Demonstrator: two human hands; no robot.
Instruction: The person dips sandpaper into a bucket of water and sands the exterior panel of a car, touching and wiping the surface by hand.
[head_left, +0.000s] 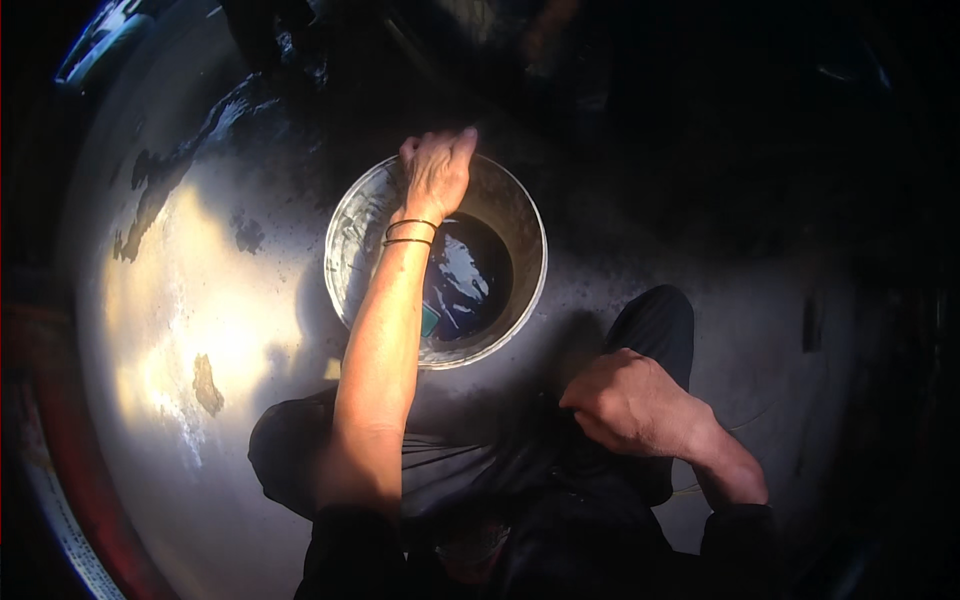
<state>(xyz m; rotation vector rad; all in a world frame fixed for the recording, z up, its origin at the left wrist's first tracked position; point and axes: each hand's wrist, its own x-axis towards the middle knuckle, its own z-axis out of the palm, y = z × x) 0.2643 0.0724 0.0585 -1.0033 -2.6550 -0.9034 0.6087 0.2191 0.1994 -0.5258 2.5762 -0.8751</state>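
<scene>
1. My left hand (436,172) reaches out over the bucket (352,235), fingers (462,140) curled down over the far rim and gripping it; two thin bangles (409,232) circle that wrist.
2. My right hand (625,402) rests near me on my dark-clothed knee (655,322), fingers clenched into a loose fist; whether anything sits inside the fist I cannot tell.
3. The bucket stands on the floor (200,330) just beyond my knees, directly under my left forearm and to the far left of my right hand, well apart from it.
4. The bucket is round and pale grey, its inner wall streaked and stained; dark liquid (470,280) fills the bottom, catching blue-white glints, and a small greenish piece (429,320) shows at the near edge of the liquid beside my forearm.
5. The floor is smooth grey with a bright patch of light on the left and dark, wet-looking blotches toward the far left; the right side falls into deep shadow.
</scene>
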